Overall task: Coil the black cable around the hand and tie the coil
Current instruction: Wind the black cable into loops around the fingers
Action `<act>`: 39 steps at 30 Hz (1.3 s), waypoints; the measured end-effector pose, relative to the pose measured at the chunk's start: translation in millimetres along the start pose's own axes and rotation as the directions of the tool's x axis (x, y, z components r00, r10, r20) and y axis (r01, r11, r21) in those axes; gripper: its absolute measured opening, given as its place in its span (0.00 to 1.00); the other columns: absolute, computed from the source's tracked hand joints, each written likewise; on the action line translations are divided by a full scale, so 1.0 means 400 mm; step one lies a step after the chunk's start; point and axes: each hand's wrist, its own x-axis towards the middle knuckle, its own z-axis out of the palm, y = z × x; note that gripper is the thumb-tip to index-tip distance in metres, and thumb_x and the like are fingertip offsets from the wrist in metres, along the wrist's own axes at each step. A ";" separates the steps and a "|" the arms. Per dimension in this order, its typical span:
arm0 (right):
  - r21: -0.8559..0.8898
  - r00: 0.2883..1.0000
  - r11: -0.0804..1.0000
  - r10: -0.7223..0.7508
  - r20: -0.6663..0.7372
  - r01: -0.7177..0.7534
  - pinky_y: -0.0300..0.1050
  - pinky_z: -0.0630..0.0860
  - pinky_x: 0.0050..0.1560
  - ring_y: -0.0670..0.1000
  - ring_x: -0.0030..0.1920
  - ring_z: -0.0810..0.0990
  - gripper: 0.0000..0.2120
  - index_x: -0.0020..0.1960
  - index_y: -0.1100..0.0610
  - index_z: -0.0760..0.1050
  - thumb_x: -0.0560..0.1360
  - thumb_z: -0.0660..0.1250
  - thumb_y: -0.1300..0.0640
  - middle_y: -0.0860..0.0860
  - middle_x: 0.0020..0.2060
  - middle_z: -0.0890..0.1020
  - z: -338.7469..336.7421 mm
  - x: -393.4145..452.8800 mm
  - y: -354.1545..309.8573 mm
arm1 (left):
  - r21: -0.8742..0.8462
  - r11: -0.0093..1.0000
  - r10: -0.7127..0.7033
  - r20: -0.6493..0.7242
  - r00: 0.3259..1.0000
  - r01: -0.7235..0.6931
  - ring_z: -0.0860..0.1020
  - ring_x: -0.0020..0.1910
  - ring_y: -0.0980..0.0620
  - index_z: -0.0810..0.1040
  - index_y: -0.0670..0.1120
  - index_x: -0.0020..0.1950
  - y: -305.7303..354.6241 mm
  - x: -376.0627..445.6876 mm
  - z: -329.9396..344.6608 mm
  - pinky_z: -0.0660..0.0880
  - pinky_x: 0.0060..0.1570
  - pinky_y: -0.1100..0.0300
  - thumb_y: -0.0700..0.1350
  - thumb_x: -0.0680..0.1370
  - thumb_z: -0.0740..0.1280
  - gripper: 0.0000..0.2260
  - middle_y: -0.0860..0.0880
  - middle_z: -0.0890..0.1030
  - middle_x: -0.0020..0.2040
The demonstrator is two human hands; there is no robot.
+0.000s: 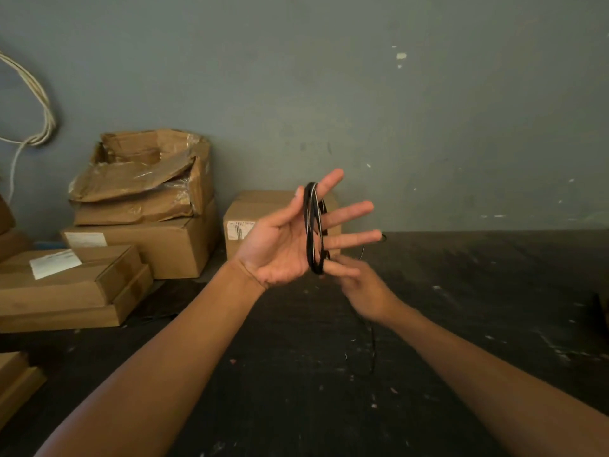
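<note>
step: black cable [313, 232] being coiled round splayed left hand [283, 245] | right hand [362, 288] grip: blurred, cannot be told | next: another loop to be led over the fingers

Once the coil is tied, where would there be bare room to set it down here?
The dark floor right of the right hand, up to the wall, is bare. So is the near floor between the forearms, apart from the trailing black cable. The left side is crowded with cardboard boxes.
</note>
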 end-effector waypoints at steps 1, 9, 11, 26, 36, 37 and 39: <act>-0.060 0.999 0.998 0.011 0.033 -0.009 0.42 0.74 0.55 0.40 0.54 0.77 0.12 0.56 0.57 0.79 0.83 0.56 0.60 0.43 0.53 0.82 0.017 -0.018 0.003 | 0.016 1.000 0.008 -0.018 1.000 -0.008 0.66 0.72 0.33 0.66 0.56 0.74 0.011 0.005 0.001 0.57 0.62 0.27 0.55 0.82 0.52 0.21 0.40 0.71 0.73; -0.306 0.950 0.932 -0.100 0.296 0.194 0.40 0.72 0.37 0.41 0.37 0.77 0.12 0.53 0.48 0.75 0.83 0.54 0.46 0.44 0.35 0.77 0.071 -0.085 -0.105 | 0.095 0.995 -0.023 -0.109 0.994 0.033 0.62 0.74 0.35 0.61 0.57 0.76 0.036 0.006 -0.036 0.62 0.60 0.29 0.55 0.81 0.52 0.22 0.42 0.66 0.75; -0.324 0.943 0.912 -0.157 0.293 0.252 0.36 0.68 0.34 0.40 0.35 0.76 0.13 0.49 0.50 0.75 0.82 0.55 0.46 0.42 0.32 0.74 0.059 -0.096 -0.133 | 0.103 0.994 -0.010 -0.163 0.987 0.027 0.63 0.73 0.35 0.62 0.57 0.75 0.038 -0.005 -0.053 0.64 0.60 0.29 0.55 0.81 0.53 0.22 0.42 0.67 0.75; -0.494 0.958 0.831 -0.151 0.244 0.257 0.34 0.65 0.25 0.41 0.26 0.72 0.06 0.41 0.41 0.71 0.77 0.62 0.44 0.33 0.35 0.81 -0.121 -0.003 -0.294 | 0.206 0.957 -0.102 -0.426 0.899 0.206 0.71 0.68 0.37 0.64 0.57 0.76 -0.013 -0.050 -0.111 0.66 0.63 0.33 0.56 0.81 0.54 0.22 0.42 0.75 0.69; -0.568 0.946 0.758 -0.238 0.219 0.322 0.47 0.73 0.40 0.44 0.39 0.77 0.10 0.44 0.57 0.80 0.72 0.73 0.49 0.45 0.37 0.80 -0.237 0.098 -0.344 | 0.207 0.925 -0.238 -0.341 0.909 0.320 0.69 0.71 0.36 0.66 0.56 0.75 -0.015 -0.032 -0.066 0.65 0.63 0.32 0.55 0.79 0.58 0.23 0.40 0.71 0.73; -0.560 0.945 0.761 -0.252 0.209 0.327 0.45 0.72 0.39 0.42 0.37 0.76 0.11 0.43 0.57 0.81 0.71 0.73 0.48 0.45 0.37 0.79 -0.243 0.102 -0.343 | 0.211 0.919 -0.257 -0.320 0.912 0.333 0.69 0.71 0.37 0.66 0.57 0.75 -0.015 -0.031 -0.063 0.62 0.65 0.31 0.56 0.79 0.58 0.23 0.41 0.71 0.73; -0.533 0.947 0.782 -0.263 0.186 0.322 0.44 0.70 0.36 0.42 0.35 0.75 0.11 0.43 0.56 0.81 0.70 0.74 0.48 0.45 0.35 0.79 -0.252 0.108 -0.334 | 0.211 0.913 -0.288 -0.271 0.918 0.349 0.68 0.72 0.37 0.65 0.58 0.75 -0.012 -0.029 -0.057 0.60 0.67 0.32 0.56 0.80 0.57 0.22 0.41 0.71 0.73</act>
